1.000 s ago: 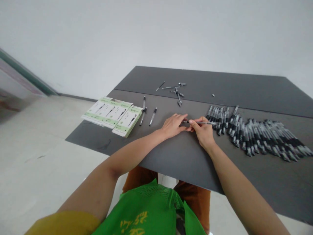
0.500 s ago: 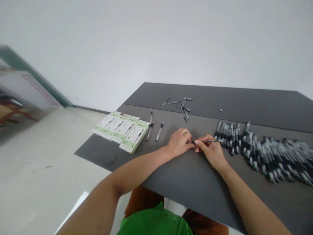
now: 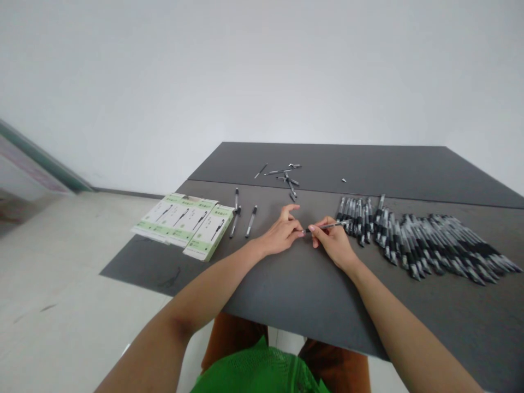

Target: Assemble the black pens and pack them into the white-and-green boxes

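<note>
The fingers of the right hand (image 3: 333,240) are covering the middle of the pen (image 3: 341,223), so much of its barrel is going unseen, and its narrow front end is disappearing at the fingertips of the left hand (image 3: 282,232). The right thumb and fingers are clamping the pen; whether the left thumb and forefinger are pinching its tip or only touching it, I cannot tell. One left finger is standing up, away from the others. In the pile of pens (image 3: 434,240), barrels are overlapping and hiding one another, making a count hard, and the small parts (image 3: 289,179) farther back are showing too small to name. The bottom edge is cutting off both arms and the green garment (image 3: 262,371), while the right edge is cropping the grey table (image 3: 295,295). The held pen is looking slim, clear along its rear and dark towards the front. It is lying nearly level between the hands, above the table, its rear end pointing at the pile. Pale green boxes (image 3: 207,232) are resting to the left.
</note>
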{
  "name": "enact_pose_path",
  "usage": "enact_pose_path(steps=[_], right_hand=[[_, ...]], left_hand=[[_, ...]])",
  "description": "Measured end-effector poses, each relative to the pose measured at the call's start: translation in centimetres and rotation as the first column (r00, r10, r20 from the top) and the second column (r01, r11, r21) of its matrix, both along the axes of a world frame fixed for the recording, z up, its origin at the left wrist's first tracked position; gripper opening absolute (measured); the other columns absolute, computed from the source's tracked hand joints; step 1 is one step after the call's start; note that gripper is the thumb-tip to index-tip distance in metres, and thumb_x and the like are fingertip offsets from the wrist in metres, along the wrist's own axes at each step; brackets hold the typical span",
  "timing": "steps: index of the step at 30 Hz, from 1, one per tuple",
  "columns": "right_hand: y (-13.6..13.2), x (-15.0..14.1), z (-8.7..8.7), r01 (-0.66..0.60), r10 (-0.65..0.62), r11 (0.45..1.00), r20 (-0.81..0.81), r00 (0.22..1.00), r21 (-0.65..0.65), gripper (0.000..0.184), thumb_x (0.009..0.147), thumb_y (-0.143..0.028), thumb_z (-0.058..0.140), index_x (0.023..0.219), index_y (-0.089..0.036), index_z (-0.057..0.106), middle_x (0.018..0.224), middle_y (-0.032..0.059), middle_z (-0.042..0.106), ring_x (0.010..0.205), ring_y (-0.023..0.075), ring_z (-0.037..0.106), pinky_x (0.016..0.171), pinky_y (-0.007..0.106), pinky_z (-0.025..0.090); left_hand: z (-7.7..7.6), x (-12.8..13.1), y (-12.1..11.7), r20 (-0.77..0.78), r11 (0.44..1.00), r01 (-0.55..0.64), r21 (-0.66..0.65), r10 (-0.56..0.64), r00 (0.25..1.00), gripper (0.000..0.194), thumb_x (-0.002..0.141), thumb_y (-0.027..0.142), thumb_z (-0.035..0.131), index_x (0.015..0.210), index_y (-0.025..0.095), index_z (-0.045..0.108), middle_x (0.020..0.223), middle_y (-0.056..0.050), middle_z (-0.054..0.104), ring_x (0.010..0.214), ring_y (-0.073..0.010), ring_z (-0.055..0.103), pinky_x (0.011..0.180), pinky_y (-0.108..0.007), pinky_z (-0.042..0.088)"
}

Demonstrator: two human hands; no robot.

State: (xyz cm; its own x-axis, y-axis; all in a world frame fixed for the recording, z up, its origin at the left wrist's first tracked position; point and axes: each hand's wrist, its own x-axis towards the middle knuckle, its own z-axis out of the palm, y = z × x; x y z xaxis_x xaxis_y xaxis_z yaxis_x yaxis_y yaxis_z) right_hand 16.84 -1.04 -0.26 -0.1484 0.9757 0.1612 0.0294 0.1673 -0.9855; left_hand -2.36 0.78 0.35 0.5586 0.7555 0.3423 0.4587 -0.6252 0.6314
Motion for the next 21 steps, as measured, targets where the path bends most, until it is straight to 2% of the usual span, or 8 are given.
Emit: enact_pose_path(steps=[2,5,8,10,11,14,16,21], right_hand=[[-0.02,-0.04,-0.11,-0.005,0.005,1.000,-0.011,1.000,-0.002,0.041,0.076,-0.055,0.072,0.079,-0.023,0.048,0.052,-0.0052,0.057,0.043,0.0120,0.051,0.046,0.025,0.040],[0.00,-0.16,-0.24,-0.012,0.012,1.000,-0.039,0.999,0.000,0.038,0.078,-0.051,0.072,0.079,-0.023,0.048,0.052,-0.0059,0.056,0.043,0.0110,0.050,0.046,0.024,0.038],[0.05,-0.22,-0.27,0.001,-0.001,1.000,-0.047,0.999,-0.005,0.037,0.079,-0.050,0.072,0.079,-0.023,0.047,0.050,-0.0064,0.055,0.043,0.0106,0.049,0.047,0.024,0.037],[0.07,-0.21,-0.21,0.001,-0.002,1.000,-0.022,1.000,-0.007,0.038,0.079,-0.051,0.071,0.080,-0.022,0.047,0.050,-0.0062,0.055,0.043,0.0106,0.049,0.047,0.024,0.037],[0.07,-0.21,-0.14,-0.002,0.001,1.000,-0.005,1.000,-0.006,0.038,0.080,-0.053,0.070,0.081,-0.022,0.047,0.050,-0.0059,0.056,0.044,0.0107,0.049,0.047,0.024,0.037],[0.02,-0.25,0.20,-0.009,0.009,1.000,0.038,0.999,0.000,0.043,0.079,-0.060,0.066,0.080,-0.022,0.046,0.049,-0.0049,0.056,0.045,0.0115,0.050,0.049,0.025,0.039],[-0.02,-0.30,0.41,-0.019,0.019,1.000,0.047,0.999,0.002,0.046,0.078,-0.064,0.064,0.079,-0.022,0.046,0.049,-0.0045,0.056,0.045,0.0119,0.051,0.049,0.026,0.040],[0.04,-0.33,0.36,-0.043,0.043,0.999,0.021,0.999,-0.016,0.045,0.078,-0.063,0.066,0.079,-0.022,0.045,0.052,-0.0052,0.056,0.044,0.0108,0.050,0.048,0.025,0.038]], left_hand=[[-0.09,0.09,-0.14,0.033,0.998,-0.065,0.018,0.064,0.997,0.012,0.087,0.028,0.062,0.086,0.016,0.063,0.146,-0.014,0.026,0.108,-0.0206,0.053,0.104,-0.047,0.046],[-0.13,0.25,-0.48,0.090,0.984,-0.170,0.053,0.165,0.982,0.020,0.084,0.035,0.067,0.084,0.016,0.061,0.145,-0.013,0.027,0.107,-0.0215,0.053,0.102,-0.047,0.047],[-0.06,0.40,-0.68,0.167,0.966,-0.247,0.071,0.233,0.958,0.032,0.082,0.043,0.068,0.100,0.017,0.062,0.147,-0.014,0.022,0.112,-0.0235,0.052,0.100,-0.045,0.048],[0.00,0.48,-0.57,0.141,0.979,-0.194,0.060,0.184,0.973,0.039,0.087,0.043,0.061,0.117,0.018,0.058,0.148,-0.015,0.025,0.113,-0.0230,0.052,0.099,-0.043,0.048],[0.02,0.52,-0.44,0.084,0.991,-0.124,0.054,0.120,0.989,0.037,0.092,0.041,0.054,0.120,0.018,0.058,0.145,-0.015,0.032,0.113,-0.0221,0.053,0.100,-0.042,0.047],[0.08,0.66,-0.04,-0.141,0.997,0.054,0.052,-0.046,0.989,0.032,0.100,0.031,0.036,0.106,0.017,0.064,0.118,-0.009,0.060,0.106,-0.0204,0.056,0.100,-0.041,0.045],[0.16,0.74,0.08,-0.208,0.996,0.066,0.065,-0.051,0.977,0.034,0.100,0.027,0.033,0.098,0.018,0.066,0.107,-0.007,0.066,0.104,-0.0202,0.057,0.099,-0.040,0.044],[0.50,0.78,-0.08,-0.167,0.993,0.078,0.085,-0.063,0.984,0.028,0.099,0.023,0.040,0.098,0.016,0.067,0.105,-0.007,0.071,0.102,-0.0192,0.061,0.097,-0.036,0.044]])
